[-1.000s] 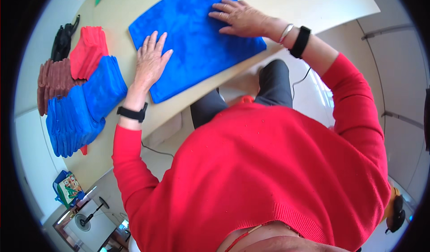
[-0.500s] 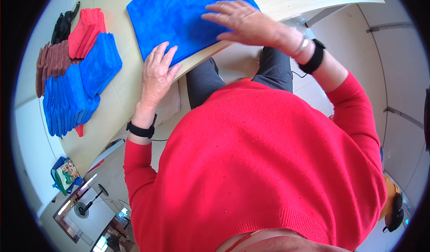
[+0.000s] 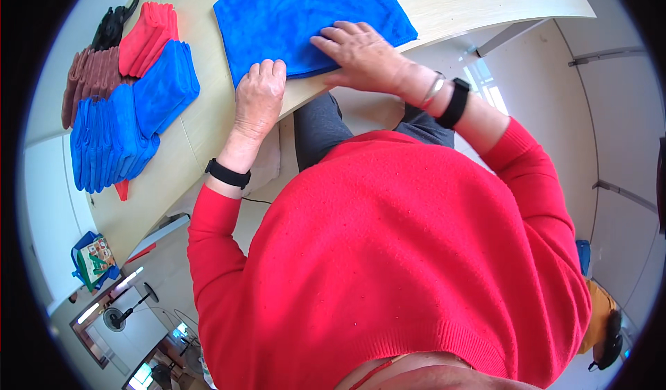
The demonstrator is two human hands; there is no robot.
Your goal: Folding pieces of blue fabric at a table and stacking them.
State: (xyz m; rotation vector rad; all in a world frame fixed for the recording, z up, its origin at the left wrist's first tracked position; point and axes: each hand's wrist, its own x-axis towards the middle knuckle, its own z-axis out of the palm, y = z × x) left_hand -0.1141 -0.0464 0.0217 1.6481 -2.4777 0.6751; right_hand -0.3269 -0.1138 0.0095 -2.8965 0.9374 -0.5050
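A blue cloth, probably a towel (image 3: 298, 22), lies spread in a flat rectangle at the table's front edge. My left hand (image 3: 260, 99) is closed at its near left corner, the fingers curled over the edge; whether cloth is pinched underneath is hidden, though the corner runs right into the fingers. My right hand (image 3: 364, 57) rests on the near edge of the cloth, right of the middle, with its fingers stretched out and its thumb beside the edge.
Left on the pale table (image 3: 201, 123) stand folded stacks: blue cloths (image 3: 111, 140), red cloths (image 3: 148, 40) and brown cloths (image 3: 92, 78). A black bundle (image 3: 114, 26) lies behind them. The table edge curves away to the right.
My left hand has gone from spread fingers to a closed grip at the cloth's corner. My right hand has come down and left onto the near edge.
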